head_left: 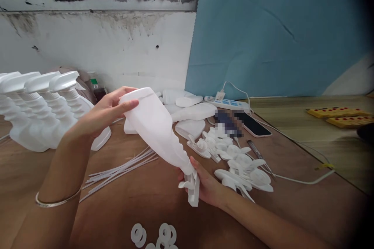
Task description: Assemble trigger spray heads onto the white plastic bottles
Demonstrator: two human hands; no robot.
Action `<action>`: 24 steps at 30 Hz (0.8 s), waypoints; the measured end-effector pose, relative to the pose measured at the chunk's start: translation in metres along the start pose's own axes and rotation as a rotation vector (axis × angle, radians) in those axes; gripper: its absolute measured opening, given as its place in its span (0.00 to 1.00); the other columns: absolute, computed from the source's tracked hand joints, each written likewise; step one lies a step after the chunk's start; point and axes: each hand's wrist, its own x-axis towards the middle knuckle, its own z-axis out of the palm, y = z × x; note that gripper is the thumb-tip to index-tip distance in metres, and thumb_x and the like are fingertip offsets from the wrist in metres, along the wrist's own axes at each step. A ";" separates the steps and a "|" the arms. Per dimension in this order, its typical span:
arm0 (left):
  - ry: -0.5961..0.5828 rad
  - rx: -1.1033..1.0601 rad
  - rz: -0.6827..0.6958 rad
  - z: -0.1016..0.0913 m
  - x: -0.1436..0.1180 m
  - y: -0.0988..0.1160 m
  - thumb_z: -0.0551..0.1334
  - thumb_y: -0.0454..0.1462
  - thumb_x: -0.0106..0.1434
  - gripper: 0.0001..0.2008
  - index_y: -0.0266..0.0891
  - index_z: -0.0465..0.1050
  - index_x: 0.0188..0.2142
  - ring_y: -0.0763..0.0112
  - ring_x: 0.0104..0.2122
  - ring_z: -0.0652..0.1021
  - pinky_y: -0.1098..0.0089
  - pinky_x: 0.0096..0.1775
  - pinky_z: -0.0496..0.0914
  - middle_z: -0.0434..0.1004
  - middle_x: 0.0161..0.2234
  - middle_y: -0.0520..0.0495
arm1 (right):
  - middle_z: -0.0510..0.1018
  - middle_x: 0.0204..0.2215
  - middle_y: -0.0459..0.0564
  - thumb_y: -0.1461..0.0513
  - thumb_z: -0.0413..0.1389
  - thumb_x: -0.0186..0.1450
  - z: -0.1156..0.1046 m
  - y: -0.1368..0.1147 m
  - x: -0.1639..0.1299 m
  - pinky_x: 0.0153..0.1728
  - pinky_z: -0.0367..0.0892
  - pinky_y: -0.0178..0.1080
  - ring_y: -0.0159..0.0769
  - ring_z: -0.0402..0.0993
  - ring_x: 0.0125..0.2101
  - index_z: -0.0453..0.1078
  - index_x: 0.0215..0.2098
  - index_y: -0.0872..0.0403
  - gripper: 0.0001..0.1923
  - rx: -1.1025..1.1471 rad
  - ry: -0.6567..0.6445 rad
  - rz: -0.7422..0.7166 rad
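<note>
A white plastic spray bottle [156, 126] is held tilted over the brown table [146, 210], base up to the left and neck down to the right. My left hand [103, 111] grips its base. My right hand [206, 184] holds the white trigger sprayer head [191, 186] at the bottle's neck. A thin bangle [57, 202] sits on my left wrist.
Finished spray bottles [37, 105] stand in a row at left. Thin white tubes [122, 169] lie mid-table, white rings [157, 235] at the near edge, loose trigger heads [239, 163] and empty bottles [189, 113] at right. A phone [255, 125], power strip [229, 104] and tweezers [258, 153] lie beyond.
</note>
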 end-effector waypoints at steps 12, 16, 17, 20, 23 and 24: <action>-0.120 0.128 0.144 0.002 0.009 -0.017 0.65 0.41 0.52 0.26 0.45 0.60 0.50 0.63 0.49 0.67 0.63 0.52 0.61 0.65 0.49 0.49 | 0.71 0.15 0.44 0.45 0.42 0.63 0.010 -0.009 -0.003 0.13 0.57 0.26 0.27 0.68 0.14 0.62 0.33 0.57 0.24 0.073 0.112 0.215; -0.068 0.137 0.119 0.011 0.018 -0.032 0.63 0.43 0.53 0.26 0.44 0.59 0.51 0.61 0.49 0.68 0.56 0.53 0.60 0.65 0.50 0.47 | 0.73 0.19 0.44 0.39 0.55 0.48 0.003 0.000 -0.002 0.16 0.61 0.28 0.26 0.68 0.15 0.65 0.36 0.57 0.32 0.061 -0.150 0.109; -0.068 0.160 0.108 0.014 0.020 -0.035 0.62 0.44 0.54 0.26 0.43 0.59 0.51 0.61 0.48 0.69 0.55 0.52 0.61 0.65 0.49 0.46 | 0.74 0.19 0.45 0.39 0.56 0.46 0.001 0.003 -0.002 0.17 0.62 0.28 0.26 0.68 0.16 0.66 0.37 0.58 0.34 0.047 -0.220 0.094; -0.118 0.198 0.112 0.022 0.023 -0.042 0.60 0.45 0.55 0.25 0.43 0.59 0.52 0.60 0.48 0.69 0.55 0.50 0.64 0.65 0.49 0.44 | 0.75 0.20 0.49 0.43 0.59 0.47 -0.005 0.009 -0.001 0.19 0.63 0.29 0.28 0.70 0.18 0.67 0.37 0.60 0.32 -0.003 -0.375 0.060; -0.114 0.254 0.161 0.026 0.019 -0.037 0.57 0.45 0.58 0.26 0.44 0.56 0.55 0.60 0.50 0.67 0.57 0.50 0.64 0.64 0.51 0.43 | 0.75 0.19 0.49 0.46 0.60 0.50 -0.008 0.012 0.000 0.19 0.62 0.29 0.27 0.69 0.16 0.67 0.38 0.60 0.28 -0.022 -0.440 0.025; -0.092 0.298 0.197 0.027 0.016 -0.032 0.57 0.45 0.59 0.26 0.45 0.55 0.56 0.59 0.51 0.66 0.56 0.51 0.63 0.63 0.52 0.43 | 0.75 0.19 0.49 0.46 0.59 0.51 -0.009 0.012 0.000 0.19 0.62 0.29 0.27 0.69 0.16 0.67 0.38 0.59 0.28 -0.021 -0.449 0.020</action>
